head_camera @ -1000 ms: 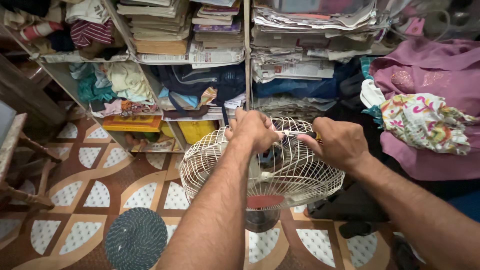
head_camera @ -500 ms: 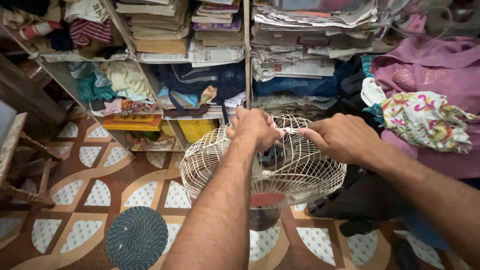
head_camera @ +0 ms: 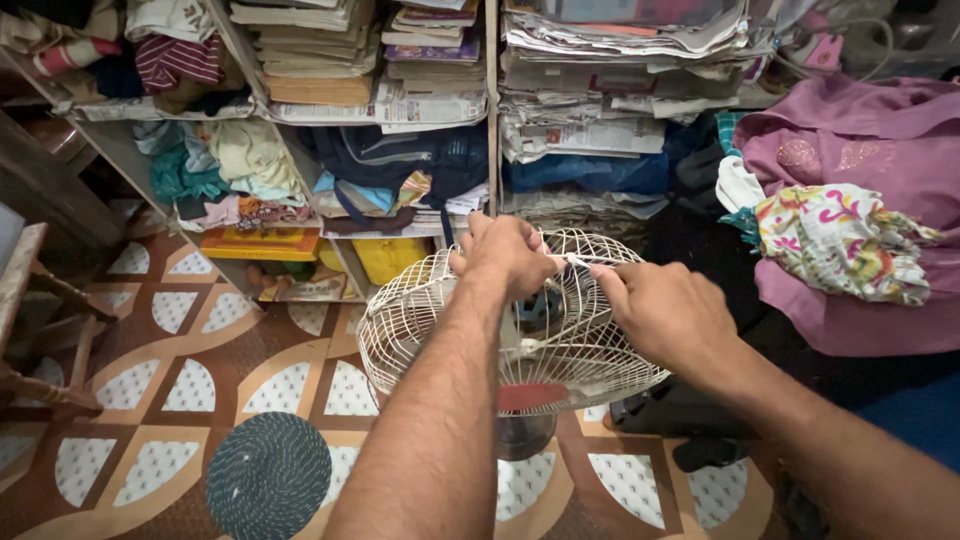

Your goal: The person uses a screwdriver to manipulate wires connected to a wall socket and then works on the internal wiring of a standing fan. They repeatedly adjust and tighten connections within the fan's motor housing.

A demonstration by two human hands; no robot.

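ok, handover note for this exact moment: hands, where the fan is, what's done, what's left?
Left hand: gripping the top of the wire fan guard.
Right hand: fingertips pinching the guard's upper rim beside the left hand.
Fan stands on the patterned floor before the shelves; round mat lies at front left.
Done: both hands placed on the guard.
Left: guard is on the fan, not yet off.

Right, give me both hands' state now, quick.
Left hand: closed, gripping the top of the fan guard.
Right hand: fingers pinched on the guard's wires near the top.
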